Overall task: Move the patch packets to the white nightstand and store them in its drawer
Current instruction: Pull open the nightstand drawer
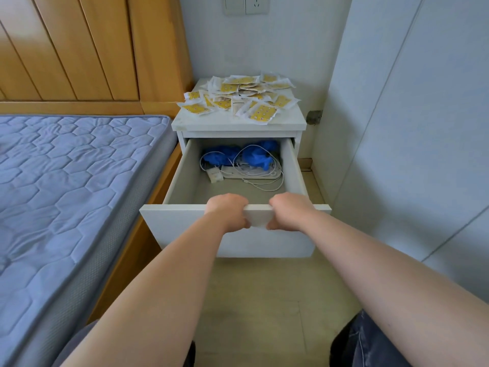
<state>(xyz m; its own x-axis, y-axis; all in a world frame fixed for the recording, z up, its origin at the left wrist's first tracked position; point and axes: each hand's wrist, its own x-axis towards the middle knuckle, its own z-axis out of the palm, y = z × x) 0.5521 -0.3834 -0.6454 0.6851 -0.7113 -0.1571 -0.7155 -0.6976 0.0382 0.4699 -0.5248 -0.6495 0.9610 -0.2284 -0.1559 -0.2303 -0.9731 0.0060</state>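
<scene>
Both hands, left hand [229, 211] and right hand [290, 211], grip the open drawer [185, 223] front. Patch packets [238, 98] lie beyond and above, on the nightstand [211, 123] top, equally near either.

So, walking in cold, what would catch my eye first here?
A heap of yellow patch packets sprawls over the top of the white nightstand. Below it, the left hand and right hand grip the front panel of the pulled-out drawer, where white cables and blue bundles lie at the back.
</scene>
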